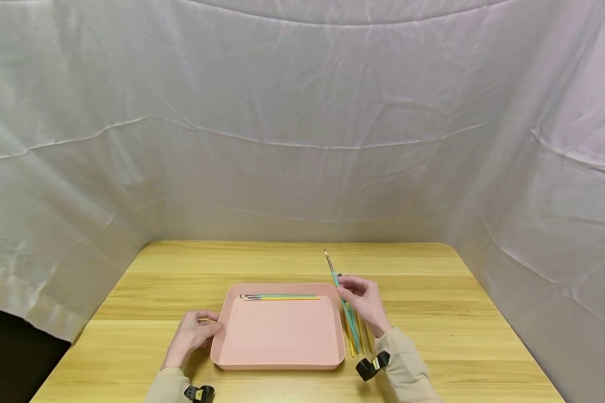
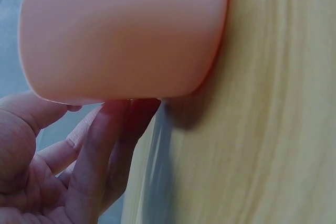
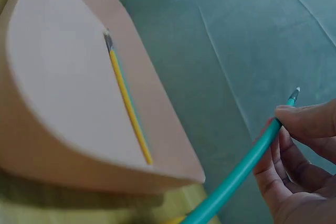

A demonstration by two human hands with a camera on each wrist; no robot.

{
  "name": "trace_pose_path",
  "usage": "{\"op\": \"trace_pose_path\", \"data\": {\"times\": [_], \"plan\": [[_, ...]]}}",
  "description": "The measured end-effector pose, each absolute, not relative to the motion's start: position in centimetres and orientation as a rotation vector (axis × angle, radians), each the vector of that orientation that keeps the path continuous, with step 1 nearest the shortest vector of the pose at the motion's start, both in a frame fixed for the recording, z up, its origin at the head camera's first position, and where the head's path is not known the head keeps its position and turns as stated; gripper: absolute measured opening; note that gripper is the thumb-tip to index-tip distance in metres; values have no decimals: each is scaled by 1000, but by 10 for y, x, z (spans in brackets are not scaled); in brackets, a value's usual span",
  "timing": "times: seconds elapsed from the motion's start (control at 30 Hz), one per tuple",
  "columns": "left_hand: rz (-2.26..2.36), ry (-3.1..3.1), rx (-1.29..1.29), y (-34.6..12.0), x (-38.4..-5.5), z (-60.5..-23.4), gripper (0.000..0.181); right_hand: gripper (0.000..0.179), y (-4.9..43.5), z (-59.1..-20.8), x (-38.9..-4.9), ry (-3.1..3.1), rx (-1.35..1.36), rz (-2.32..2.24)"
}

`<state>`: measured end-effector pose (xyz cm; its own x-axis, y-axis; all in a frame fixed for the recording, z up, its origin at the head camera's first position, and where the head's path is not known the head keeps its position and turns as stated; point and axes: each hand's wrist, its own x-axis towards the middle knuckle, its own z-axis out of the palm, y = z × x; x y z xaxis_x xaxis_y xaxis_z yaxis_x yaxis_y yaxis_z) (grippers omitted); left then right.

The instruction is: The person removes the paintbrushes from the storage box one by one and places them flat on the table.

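Seeing two brushes [image 1: 282,298], green and yellow, lying inside the pink tray [image 1: 279,338] along its far side. Pinching the tray's left edge in the left hand's [image 1: 191,337] grip; pinching a teal brush [image 3: 245,163] in the right hand's [image 1: 365,303] grip, by the right edge. Finding bench [image 1: 443,336] reaching past both sides.

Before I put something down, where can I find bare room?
Inside the shallow pink rectangular tray, bare floor lies between its near rim and the thin teal and yellow paintbrushes along its far wall. The pale wooden table is bare right of the right hand and left of the left hand. Crowded: just outside the tray's right wall, where more paintbrushes lie.
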<state>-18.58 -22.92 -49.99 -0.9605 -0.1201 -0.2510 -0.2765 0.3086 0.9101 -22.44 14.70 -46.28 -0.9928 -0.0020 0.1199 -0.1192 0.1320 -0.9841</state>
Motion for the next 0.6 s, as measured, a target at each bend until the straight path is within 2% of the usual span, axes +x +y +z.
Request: {"op": "trace_pose_path", "data": {"times": [0.6], "plan": [[1710, 2442, -389, -229, -186, -499, 28, 33, 181, -494, -218, -2191, -228, 1969]]}}
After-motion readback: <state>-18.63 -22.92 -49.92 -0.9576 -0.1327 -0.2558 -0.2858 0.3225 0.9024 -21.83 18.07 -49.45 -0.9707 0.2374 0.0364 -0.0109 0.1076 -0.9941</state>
